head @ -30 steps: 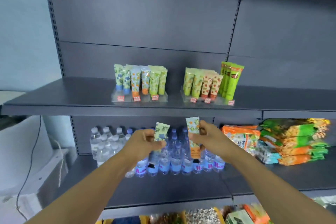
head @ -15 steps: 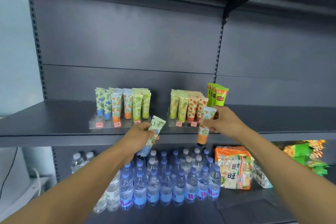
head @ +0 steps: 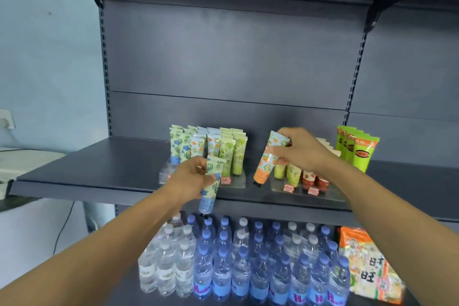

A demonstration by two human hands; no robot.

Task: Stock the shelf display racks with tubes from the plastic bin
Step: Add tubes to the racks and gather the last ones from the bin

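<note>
Clear plastic display racks on the dark shelf (head: 99, 174) are being stocked, and the placing step is judged to be in hand. A blue-capped tube (head: 211, 185) is gripped by the left hand (head: 192, 179), fingers curled round its middle, cap pointing down, just in front of the left rack (head: 238, 181) and its standing rows. An orange-capped tube (head: 269, 156) is pinched by the right hand (head: 301, 150) and tilted, crimped end toward one o'clock and cap toward seven o'clock, hanging between the two racks above the near-left corner of the right rack (head: 323, 194). The hands are held apart, each clamped on its own tube. Next, each tube would probably need to be turned upright, cap down, and lowered into a free slot of matching colour; which slots are free cannot be told. Taller green tubes (head: 360, 149) stand at three o'clock of the right hand. Water bottles (head: 248, 261) are ranked on the shelf below. No plastic bin is seen.
</note>
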